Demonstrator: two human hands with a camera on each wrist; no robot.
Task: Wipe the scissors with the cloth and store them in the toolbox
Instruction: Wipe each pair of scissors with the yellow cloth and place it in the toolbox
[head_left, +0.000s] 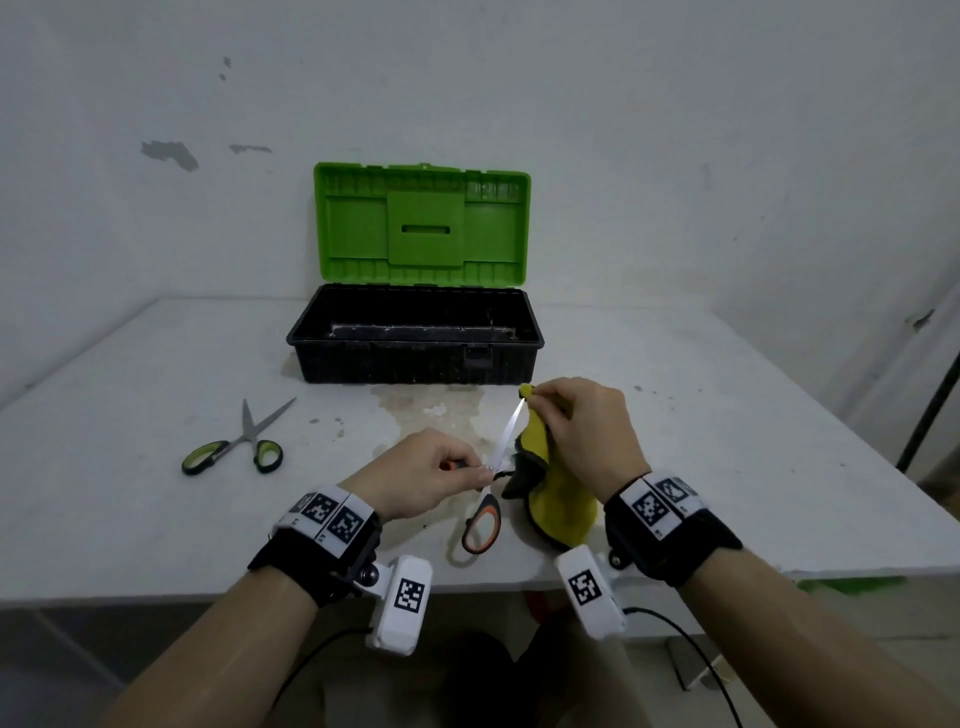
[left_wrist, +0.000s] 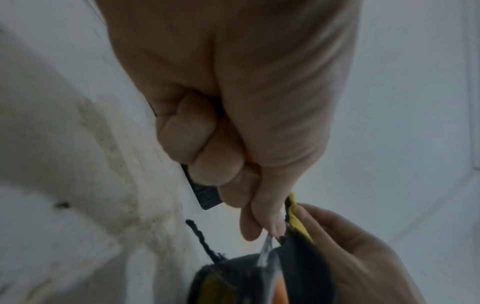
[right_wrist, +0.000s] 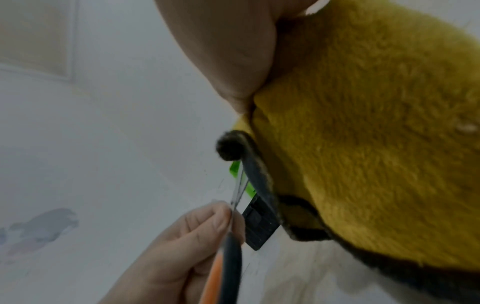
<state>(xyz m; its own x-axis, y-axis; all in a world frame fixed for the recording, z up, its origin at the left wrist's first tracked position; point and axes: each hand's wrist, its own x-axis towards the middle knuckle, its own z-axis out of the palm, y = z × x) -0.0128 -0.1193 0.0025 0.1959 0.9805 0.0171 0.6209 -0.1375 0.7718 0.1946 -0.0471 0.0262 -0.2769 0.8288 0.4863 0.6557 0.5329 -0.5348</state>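
My left hand (head_left: 452, 475) grips orange-and-black scissors (head_left: 483, 522) near their pivot, blades (head_left: 508, 434) pointing up and away, one handle loop hanging toward me. My right hand (head_left: 571, 415) pinches a yellow cloth with dark edging (head_left: 550, 499) around the blade tip. In the left wrist view my curled fingers (left_wrist: 207, 152) hold the scissors (left_wrist: 267, 253) beside the cloth (left_wrist: 298, 222). The right wrist view shows the cloth (right_wrist: 376, 144) up close with the blades (right_wrist: 237, 191) alongside it. The open toolbox (head_left: 415, 358), black body and green lid (head_left: 421, 223), stands behind my hands.
A second pair of scissors with green-and-black handles (head_left: 234, 447) lies open on the white table (head_left: 130, 493) to the left. A stained patch (head_left: 431, 410) marks the tabletop in front of the toolbox. A wall rises right behind the table.
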